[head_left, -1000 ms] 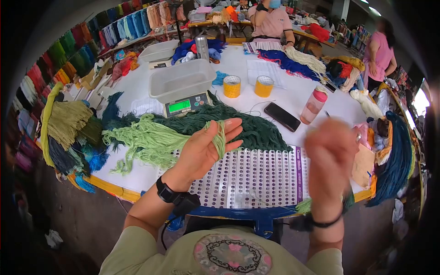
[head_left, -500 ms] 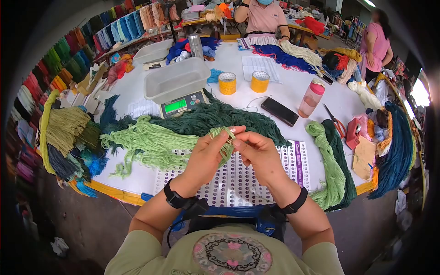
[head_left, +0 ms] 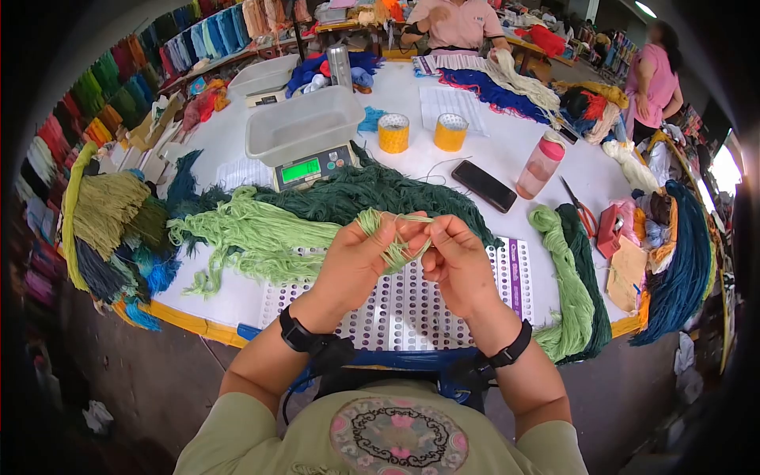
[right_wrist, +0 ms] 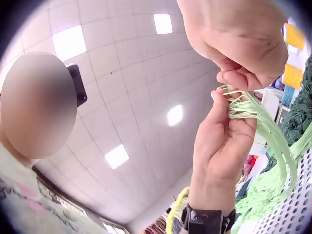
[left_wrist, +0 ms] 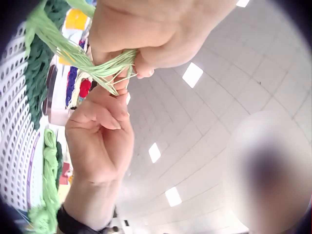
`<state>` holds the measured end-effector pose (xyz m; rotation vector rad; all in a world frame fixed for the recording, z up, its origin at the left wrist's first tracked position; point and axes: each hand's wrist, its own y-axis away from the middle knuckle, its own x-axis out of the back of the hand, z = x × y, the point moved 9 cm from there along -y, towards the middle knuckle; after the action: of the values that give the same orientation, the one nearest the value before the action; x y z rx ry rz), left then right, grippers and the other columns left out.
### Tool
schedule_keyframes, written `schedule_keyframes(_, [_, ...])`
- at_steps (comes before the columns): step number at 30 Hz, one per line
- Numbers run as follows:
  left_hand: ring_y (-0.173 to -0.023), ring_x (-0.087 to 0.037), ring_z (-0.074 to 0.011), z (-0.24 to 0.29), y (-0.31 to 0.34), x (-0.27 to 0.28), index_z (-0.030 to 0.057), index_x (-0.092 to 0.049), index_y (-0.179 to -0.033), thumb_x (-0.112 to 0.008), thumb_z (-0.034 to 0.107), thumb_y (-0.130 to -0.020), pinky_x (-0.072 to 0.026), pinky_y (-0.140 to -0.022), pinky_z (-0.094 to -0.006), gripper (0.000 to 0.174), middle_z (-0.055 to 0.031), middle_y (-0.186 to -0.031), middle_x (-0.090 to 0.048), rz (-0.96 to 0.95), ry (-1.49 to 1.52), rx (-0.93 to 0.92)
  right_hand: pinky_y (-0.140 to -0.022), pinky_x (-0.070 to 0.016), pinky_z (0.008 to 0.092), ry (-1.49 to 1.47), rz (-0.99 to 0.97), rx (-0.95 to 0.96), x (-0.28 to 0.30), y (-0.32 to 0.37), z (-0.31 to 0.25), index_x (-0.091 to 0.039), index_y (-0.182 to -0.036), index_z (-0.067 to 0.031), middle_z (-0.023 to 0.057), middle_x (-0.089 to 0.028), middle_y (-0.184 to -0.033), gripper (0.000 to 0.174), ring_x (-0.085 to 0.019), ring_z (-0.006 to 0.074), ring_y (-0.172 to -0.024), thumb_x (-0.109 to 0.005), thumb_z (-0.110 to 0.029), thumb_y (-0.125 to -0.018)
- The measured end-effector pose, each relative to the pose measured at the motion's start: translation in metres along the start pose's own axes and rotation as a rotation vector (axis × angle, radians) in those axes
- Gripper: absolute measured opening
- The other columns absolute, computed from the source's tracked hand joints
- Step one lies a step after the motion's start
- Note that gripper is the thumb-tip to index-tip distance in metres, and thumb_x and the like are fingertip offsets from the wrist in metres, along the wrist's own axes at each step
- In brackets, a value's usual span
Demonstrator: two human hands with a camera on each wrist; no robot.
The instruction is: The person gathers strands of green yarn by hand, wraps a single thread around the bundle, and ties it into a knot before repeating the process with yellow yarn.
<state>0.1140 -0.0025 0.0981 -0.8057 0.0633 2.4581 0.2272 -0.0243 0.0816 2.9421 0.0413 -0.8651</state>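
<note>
My left hand [head_left: 354, 261] grips a bundle of light green yarn [head_left: 370, 222] above the perforated white board. Facing it, my right hand [head_left: 461, 265] pinches several strands at the bundle's end between thumb and fingers, with strands stretched between the two hands. In the left wrist view the yarn [left_wrist: 73, 52] loops down from the left hand [left_wrist: 146, 29], and the right hand [left_wrist: 100, 134] touches its tip. The right wrist view shows the yarn [right_wrist: 265, 122] hanging from the left hand [right_wrist: 219, 146], the right hand [right_wrist: 239, 39] above.
Light green yarn [head_left: 261, 229] and dark green yarn [head_left: 380, 186] lie behind the board [head_left: 396, 317]. A scale [head_left: 305, 169] bears a plastic tub [head_left: 305, 127]. To the right are a phone [head_left: 484, 185], bottle [head_left: 541, 165], scissors [head_left: 584, 214] and green skeins [head_left: 571, 293].
The right hand came in from the right, uncovering the green skeins, and took hold of strands beside the left hand. Since then the hands have drawn slightly apart, stretching those strands.
</note>
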Motion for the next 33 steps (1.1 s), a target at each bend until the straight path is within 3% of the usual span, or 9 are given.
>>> schedule_keyframes(8, [-0.119, -0.053, -0.0221, -0.009, 0.002, -0.005, -0.0007, -0.053, -0.124, -0.039, 0.034, -0.102, -0.0423, -0.103, -0.0381, 0.044, -0.0181, -0.139, -0.046, -0.032, -0.004, 0.032, -0.053, -0.0365, 0.0167, 0.312, -0.023, 0.043, -0.008, 0.002, 0.002, -0.066, -0.101, -0.0074, -0.0065, -0.056, -0.074, 0.02, -0.044, 0.001, -0.061, -0.07, -0.02, -0.086])
schedule_keyframes(19, [-0.115, -0.056, -0.0232, -0.008, 0.003, -0.001, 0.0003, -0.054, -0.124, -0.044, 0.029, -0.1, -0.0463, -0.097, -0.0391, 0.038, -0.0181, -0.131, -0.053, 0.014, -0.185, 0.018, -0.054, -0.0364, 0.0185, 0.228, 0.013, 0.001, -0.005, 0.004, 0.006, -0.065, -0.091, -0.0079, -0.0046, -0.058, -0.075, 0.007, -0.042, 0.0017, -0.058, -0.066, -0.015, -0.089])
schedule_keyframes(22, [-0.109, -0.06, -0.0256, -0.005, 0.0, 0.013, 0.001, -0.057, -0.112, -0.044, 0.03, -0.1, -0.0476, -0.094, -0.0387, 0.034, -0.0188, -0.118, -0.061, 0.066, -0.21, -0.055, -0.049, -0.0346, 0.0189, 0.074, -0.035, -0.021, -0.01, 0.007, 0.004, -0.062, -0.092, -0.0089, -0.0059, -0.05, -0.068, 0.01, -0.039, 0.0021, -0.055, -0.063, -0.019, -0.091])
schedule_keyframes(24, [-0.092, -0.065, -0.0219, -0.002, -0.002, 0.031, 0.0016, -0.058, -0.098, -0.044, 0.029, -0.101, -0.0516, -0.084, -0.0343, 0.03, -0.0142, -0.101, -0.068, 0.085, 0.097, 0.022, -0.048, -0.0343, 0.0194, -0.122, -0.23, -0.321, -0.026, 0.023, 0.009, -0.059, -0.094, -0.01, -0.0061, -0.048, -0.069, 0.011, -0.038, 0.0022, -0.055, -0.06, -0.021, -0.094])
schedule_keyframes(25, [-0.072, -0.064, -0.0196, 0.009, 0.002, 0.028, 0.0032, -0.057, -0.091, -0.045, 0.029, -0.1, -0.0527, -0.075, -0.0326, 0.029, -0.0079, -0.076, -0.065, 0.137, 0.092, 0.103, -0.048, -0.0355, 0.0193, -0.073, -0.353, -0.347, -0.027, 0.027, 0.008, -0.058, -0.094, -0.0104, -0.0056, -0.051, -0.073, 0.012, -0.041, 0.0022, -0.056, -0.057, -0.022, -0.095])
schedule_keyframes(27, [-0.059, -0.056, -0.0183, 0.018, 0.011, 0.031, 0.0022, -0.057, -0.095, -0.048, 0.027, -0.098, -0.0525, -0.069, -0.0325, 0.026, -0.0016, -0.061, -0.052, -0.225, 0.556, 0.301, -0.051, -0.0384, 0.0196, 0.095, -0.216, -0.154, -0.001, 0.025, -0.021, -0.058, -0.094, -0.0105, -0.0049, -0.053, -0.075, 0.012, -0.043, 0.003, -0.058, -0.058, -0.022, -0.095])
schedule_keyframes(29, [-0.054, -0.049, -0.0165, 0.058, 0.019, 0.074, 0.0019, -0.057, -0.096, -0.051, 0.025, -0.096, -0.0509, -0.063, -0.0318, 0.024, 0.0019, -0.055, -0.039, 0.116, 0.543, 0.082, -0.06, -0.0452, 0.0235, 0.294, 0.105, 0.225, 0.051, 0.022, -0.07, -0.058, -0.099, -0.0085, -0.0002, -0.059, -0.082, 0.014, -0.052, 0.0081, -0.065, -0.054, -0.021, -0.096])
schedule_keyframes(30, [-0.058, -0.051, -0.0134, 0.091, 0.033, 0.12, 0.0002, -0.057, -0.101, -0.053, 0.02, -0.094, -0.0498, -0.062, -0.0317, 0.021, 0.0019, -0.06, -0.044, 0.41, 0.042, -0.158, -0.066, -0.049, 0.027, 0.327, 0.288, 0.403, 0.086, 0.026, -0.094, -0.058, -0.104, -0.0064, 0.0038, -0.063, -0.088, 0.017, -0.057, 0.0124, -0.071, -0.051, -0.021, -0.098])
schedule_keyframes(33, [-0.06, -0.048, -0.0102, 0.149, 0.064, 0.209, -0.0021, -0.049, -0.115, -0.048, 0.001, -0.093, -0.0452, -0.058, -0.0205, 0.022, 0.0011, -0.07, -0.044, 0.593, 0.242, -0.273, -0.076, -0.0529, 0.0359, -0.18, 0.465, 0.334, 0.179, 0.045, -0.119, -0.055, -0.105, -0.0041, 0.0053, -0.061, -0.096, 0.02, -0.058, 0.0196, -0.084, -0.048, -0.022, -0.099])
